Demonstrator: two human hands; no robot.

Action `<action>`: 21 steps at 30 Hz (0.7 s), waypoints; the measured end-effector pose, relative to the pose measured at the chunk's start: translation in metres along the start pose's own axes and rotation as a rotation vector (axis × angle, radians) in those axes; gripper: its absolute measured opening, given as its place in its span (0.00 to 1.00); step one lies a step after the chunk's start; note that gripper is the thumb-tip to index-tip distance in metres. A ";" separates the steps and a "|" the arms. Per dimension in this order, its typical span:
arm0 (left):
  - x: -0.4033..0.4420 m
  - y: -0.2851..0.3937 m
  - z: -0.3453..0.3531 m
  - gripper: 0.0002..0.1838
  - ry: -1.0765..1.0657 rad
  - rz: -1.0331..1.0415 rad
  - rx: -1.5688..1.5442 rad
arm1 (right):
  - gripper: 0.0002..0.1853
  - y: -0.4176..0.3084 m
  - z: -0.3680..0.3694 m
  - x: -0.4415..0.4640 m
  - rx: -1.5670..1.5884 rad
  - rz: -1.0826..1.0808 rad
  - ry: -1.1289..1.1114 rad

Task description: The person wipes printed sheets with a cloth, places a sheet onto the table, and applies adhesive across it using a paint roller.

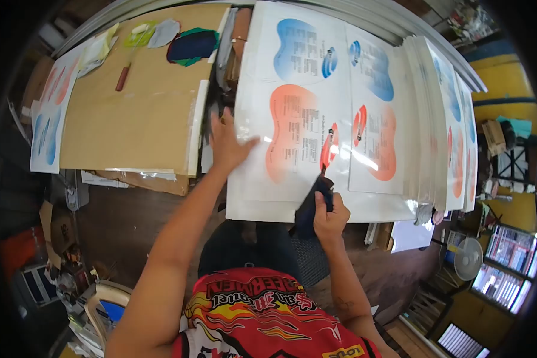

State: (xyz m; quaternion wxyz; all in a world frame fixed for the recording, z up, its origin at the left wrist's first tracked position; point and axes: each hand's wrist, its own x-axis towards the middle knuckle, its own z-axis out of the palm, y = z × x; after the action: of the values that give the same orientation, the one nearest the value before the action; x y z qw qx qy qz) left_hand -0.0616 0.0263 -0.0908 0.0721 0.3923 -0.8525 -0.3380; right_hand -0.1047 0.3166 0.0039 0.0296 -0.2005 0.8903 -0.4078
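Observation:
My left hand [229, 148] is at the left edge of a large white printed sheet [262, 200], its fingers spread and holding nothing. Blue and orange rounded shapes with small text cover the sheet. My right hand [332, 219] grips a dark navy cloth [307, 210] near the sheet's front edge. The cloth hangs down past the edge, and its upper tip overlaps the print by a small orange oval. To the right, a smaller printed panel [376, 185] with similar blue and orange shapes lies under a glossy clear surface.
A brown board [131, 125] lies left of the sheet, bearing a red-handled tool [123, 79], a navy and green cloth [193, 46] and other rags. Stacked printed sheets [453, 131] stand at the right. An electric fan [468, 259] and a chair [104, 298] are near the floor.

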 end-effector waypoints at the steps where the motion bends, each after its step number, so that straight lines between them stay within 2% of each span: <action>1: -0.025 -0.008 -0.009 0.68 0.000 -0.040 -0.077 | 0.07 -0.020 0.006 0.010 -0.033 -0.043 -0.023; 3: -0.079 -0.036 0.000 0.75 -0.116 -0.100 -0.149 | 0.04 -0.040 0.023 0.026 0.003 -0.270 -0.055; 5: -0.110 -0.039 0.005 0.75 -0.174 -0.159 -0.292 | 0.04 -0.049 0.040 0.036 -0.036 -0.511 -0.167; 7: -0.114 -0.024 0.005 0.73 -0.239 -0.291 -0.502 | 0.08 -0.035 0.072 0.033 -0.136 -0.572 -0.495; 9: -0.116 -0.033 0.019 0.70 -0.142 -0.211 -0.406 | 0.10 -0.001 0.124 0.021 -0.263 -0.510 -0.656; 10: -0.118 -0.037 0.020 0.65 -0.131 -0.167 -0.446 | 0.10 0.007 0.133 0.018 -0.259 -0.512 -0.624; 12: -0.115 -0.033 0.010 0.63 -0.180 -0.195 -0.527 | 0.11 0.011 0.146 0.021 -0.243 -0.520 -0.557; 15: -0.119 -0.035 0.013 0.60 -0.172 -0.181 -0.522 | 0.10 0.013 0.157 0.039 -0.296 -0.574 -0.596; 21: -0.116 -0.042 0.016 0.59 -0.154 -0.118 -0.526 | 0.11 -0.024 0.237 0.221 -0.604 -0.437 -0.472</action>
State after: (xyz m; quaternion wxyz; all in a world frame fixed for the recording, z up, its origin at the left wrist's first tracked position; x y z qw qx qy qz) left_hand 0.0370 0.0984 -0.1128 0.0866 0.3823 -0.7139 -0.5803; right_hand -0.2484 0.0495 -0.1117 0.0853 -0.4714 0.8751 -0.0692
